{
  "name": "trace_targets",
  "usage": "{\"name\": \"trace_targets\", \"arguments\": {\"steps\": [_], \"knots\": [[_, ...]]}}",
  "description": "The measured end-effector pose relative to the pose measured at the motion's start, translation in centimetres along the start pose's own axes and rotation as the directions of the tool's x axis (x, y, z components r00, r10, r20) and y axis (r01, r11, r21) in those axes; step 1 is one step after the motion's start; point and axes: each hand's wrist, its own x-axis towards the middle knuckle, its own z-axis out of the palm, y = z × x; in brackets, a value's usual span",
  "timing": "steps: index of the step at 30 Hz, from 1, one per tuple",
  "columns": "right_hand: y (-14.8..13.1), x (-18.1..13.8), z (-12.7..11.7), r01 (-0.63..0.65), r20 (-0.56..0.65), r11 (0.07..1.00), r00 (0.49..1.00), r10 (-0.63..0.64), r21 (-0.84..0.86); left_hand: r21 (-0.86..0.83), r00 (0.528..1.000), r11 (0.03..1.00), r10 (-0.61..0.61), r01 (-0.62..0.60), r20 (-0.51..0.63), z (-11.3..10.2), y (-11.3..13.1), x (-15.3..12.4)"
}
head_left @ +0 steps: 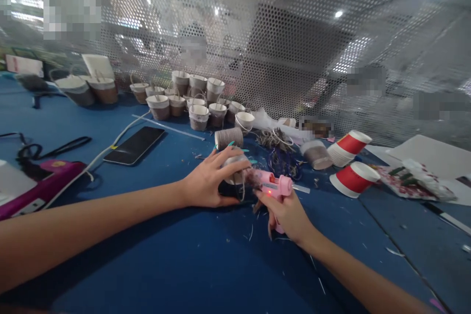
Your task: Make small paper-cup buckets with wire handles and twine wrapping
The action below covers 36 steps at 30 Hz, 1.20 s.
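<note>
My left hand [206,180] is curled around a small pale cup [233,175] with a loop of twine hanging from its side. In my right hand [292,216] is a pink hot glue gun [282,186] with a small red light lit. Its nozzle end points left, close to the cup; whether they touch is blurred. A clear glue stick [301,189] pokes out of the gun's back. Just behind my left fingers stands a spool of greyish twine [228,137].
Several small wrapped buckets [199,117] stand along the back, before a perforated metal screen [287,49]. A phone [134,145], a white cable [123,132] and a purple power strip [55,181] lie left. Red-and-white paper cups [355,178] and a patterned plastic bag [412,181] are right.
</note>
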Motion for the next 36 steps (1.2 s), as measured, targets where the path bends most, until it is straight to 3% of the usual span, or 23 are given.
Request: {"name": "trace_targets", "arguments": {"steps": [2,4,7,9,12,14,18,28,36], "knots": [[0.0,0.0,-0.1,-0.011,-0.010,1.000,1.000,0.011,0.002,0.015,0.999,1.000,0.014,-0.013,-0.051,0.0,0.1,0.1],[0.0,0.0,-0.2,-0.023,-0.014,1.000,1.000,0.023,-0.002,0.050,0.980,0.997,0.068,-0.060,-0.185,0.0,0.4,0.3],[0.0,0.1,-0.4,-0.032,-0.018,0.999,0.999,0.032,0.005,0.173,0.895,0.979,0.169,-0.105,-0.413,0.0,1.7,0.0],[0.0,0.1,-0.4,-0.039,-0.027,0.999,0.999,0.040,0.019,0.220,0.870,0.972,0.173,-0.077,-0.462,0.0,3.2,-0.4],[0.0,0.0,-0.4,-0.048,-0.020,0.998,0.999,0.049,0.030,0.125,0.956,0.992,0.016,0.022,-0.294,0.3,5.1,-0.9],[0.0,0.0,-0.3,-0.041,-0.005,0.999,0.999,0.041,0.026,0.061,0.979,0.987,-0.137,0.147,-0.150,0.6,5.7,-1.1],[-0.4,0.0,-0.3,-0.035,0.005,0.999,0.999,0.035,0.028,0.048,0.947,0.946,-0.321,0.322,-0.034,0.9,5.5,-0.9],[-0.5,-0.1,-0.4,-0.006,-0.001,1.000,1.000,0.006,-0.018,-0.269,0.905,0.868,-0.424,0.418,0.038,0.0,5.8,-0.3],[-0.2,-0.2,-0.9,0.118,-0.004,0.988,0.993,-0.119,-0.103,-0.416,0.792,0.690,-0.595,0.592,0.141,-0.8,6.0,0.3]]}}
